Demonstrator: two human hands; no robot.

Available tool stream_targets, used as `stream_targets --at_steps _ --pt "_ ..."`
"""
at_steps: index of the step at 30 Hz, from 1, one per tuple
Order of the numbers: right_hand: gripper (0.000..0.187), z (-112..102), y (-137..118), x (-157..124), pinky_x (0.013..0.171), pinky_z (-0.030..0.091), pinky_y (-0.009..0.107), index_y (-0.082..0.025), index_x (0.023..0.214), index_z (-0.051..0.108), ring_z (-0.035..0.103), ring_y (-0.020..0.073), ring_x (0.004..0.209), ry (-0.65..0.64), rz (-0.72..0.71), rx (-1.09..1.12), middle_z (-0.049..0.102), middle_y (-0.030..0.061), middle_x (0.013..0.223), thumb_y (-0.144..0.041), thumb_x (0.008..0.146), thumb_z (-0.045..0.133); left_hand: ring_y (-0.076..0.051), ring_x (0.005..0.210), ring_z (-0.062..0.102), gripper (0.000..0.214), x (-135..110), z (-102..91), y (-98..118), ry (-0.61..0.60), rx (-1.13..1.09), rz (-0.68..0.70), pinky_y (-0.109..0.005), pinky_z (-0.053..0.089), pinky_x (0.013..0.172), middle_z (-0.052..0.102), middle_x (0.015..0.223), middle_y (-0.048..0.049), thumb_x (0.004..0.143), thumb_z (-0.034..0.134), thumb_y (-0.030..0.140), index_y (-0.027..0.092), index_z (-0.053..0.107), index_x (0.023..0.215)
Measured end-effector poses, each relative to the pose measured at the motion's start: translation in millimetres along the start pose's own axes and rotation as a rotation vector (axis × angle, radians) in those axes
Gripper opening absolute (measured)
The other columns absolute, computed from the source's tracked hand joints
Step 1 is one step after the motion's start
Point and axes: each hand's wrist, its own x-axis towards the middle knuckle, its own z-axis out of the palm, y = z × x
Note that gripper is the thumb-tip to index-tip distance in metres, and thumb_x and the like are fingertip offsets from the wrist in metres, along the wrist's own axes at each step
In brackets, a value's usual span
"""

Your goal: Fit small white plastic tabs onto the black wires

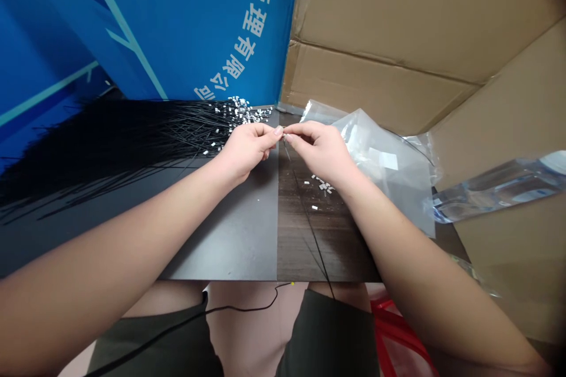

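Note:
My left hand (248, 148) and my right hand (322, 150) meet above the table, thumbs and index fingers pinched together almost tip to tip. A thin black wire (317, 241) runs down from beneath the pinched fingertips, over the table's front edge towards my lap. Its upper end is hidden at the fingers, and any small piece held there is too small to make out. Near my left hand lies a large bundle of black wires (132, 135) with small white tips (239, 107). Below my right hand, several loose small white pieces (326, 187) are scattered.
Clear plastic bags (389, 188) lie behind my right forearm. A plastic bottle (499, 188) is at the far right. A blue printed panel (186, 23) and cardboard (375, 17) stand behind the table (225, 241). A black cable (230, 308) crosses above my lap; something red (402, 336) is below.

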Motion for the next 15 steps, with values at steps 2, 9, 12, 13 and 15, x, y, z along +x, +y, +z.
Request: stream_targets --at_steps 2,9,12,13,15 --pt "0.015 1 0 0 0.089 0.051 0.038 -0.025 0.098 0.081 0.070 0.0225 0.096 0.007 -0.034 -0.056 0.080 0.0041 0.102 -0.029 0.097 0.067 -0.009 0.053 0.044 0.048 -1 0.7 0 -0.008 0.014 0.017 -0.026 0.031 0.054 0.052 0.058 0.0018 0.075 0.088 0.057 0.018 0.062 0.062" --pt "0.013 2 2 0 0.088 0.048 0.037 -0.023 0.094 0.073 0.065 0.0222 0.092 0.049 -0.115 -0.165 0.076 0.0049 0.098 -0.025 0.099 0.061 -0.009 0.053 0.044 0.040 -5 7.5 5 0.002 -0.088 -0.054 -0.026 0.031 0.053 0.055 0.061 0.0011 0.075 0.088 0.051 0.018 0.067 0.067" --pt "0.014 1 3 1 0.088 0.048 0.036 -0.023 0.095 0.070 0.065 0.0220 0.092 0.089 -0.111 -0.169 0.076 0.0055 0.099 -0.025 0.101 0.058 -0.009 0.053 0.044 0.034 -6 9.9 7 0.015 -0.095 -0.088 -0.027 0.030 0.052 0.059 0.065 -0.0002 0.079 0.084 0.047 0.018 0.068 0.070" --pt "0.014 1 4 1 0.088 0.048 0.036 -0.023 0.095 0.070 0.065 0.0220 0.092 0.103 -0.105 -0.169 0.076 0.0055 0.099 -0.025 0.101 0.058 -0.009 0.053 0.043 0.032 -7 10.3 7 0.016 -0.079 -0.085 -0.026 0.030 0.052 0.059 0.065 -0.0002 0.079 0.083 0.045 0.018 0.069 0.070" --pt "0.014 1 5 1 0.088 0.048 0.036 -0.023 0.094 0.070 0.065 0.0221 0.093 0.123 -0.097 -0.171 0.076 0.0055 0.099 -0.025 0.101 0.057 -0.009 0.053 0.042 0.027 -7 10.4 8 0.012 -0.032 -0.069 -0.027 0.029 0.052 0.058 0.063 0.0004 0.079 0.081 0.041 0.018 0.069 0.070"
